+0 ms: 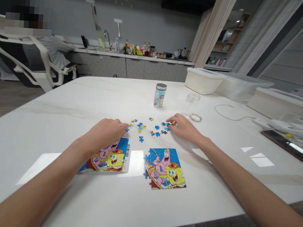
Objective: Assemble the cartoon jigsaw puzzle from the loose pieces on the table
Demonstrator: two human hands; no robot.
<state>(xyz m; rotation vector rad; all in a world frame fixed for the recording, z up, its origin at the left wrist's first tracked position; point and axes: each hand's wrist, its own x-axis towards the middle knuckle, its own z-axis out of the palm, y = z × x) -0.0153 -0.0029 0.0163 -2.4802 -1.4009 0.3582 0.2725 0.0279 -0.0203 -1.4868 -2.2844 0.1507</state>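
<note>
A partly joined jigsaw puzzle [164,169] with a pink starfish and a yellow sponge lies in front of me, its left edge ragged with tabs. To its left rests a reference picture card [117,157] of the same scene, partly covered by my left forearm. My left hand [113,129] is above the card, fingers curled together at small puzzle pieces [130,126]. My right hand [183,126] reaches in from the right, its bent fingers apart over a cluster of blue pieces [163,124]. Several loose pieces [141,126] are scattered between both hands.
A printed tin with a metal lid [159,96] stands beyond the pieces. Right of it are a clear jar [193,102] and a round lid [195,117]. Storage boxes [204,82], a cable [227,117] and a phone [289,145] occupy the right side. A person sits far left.
</note>
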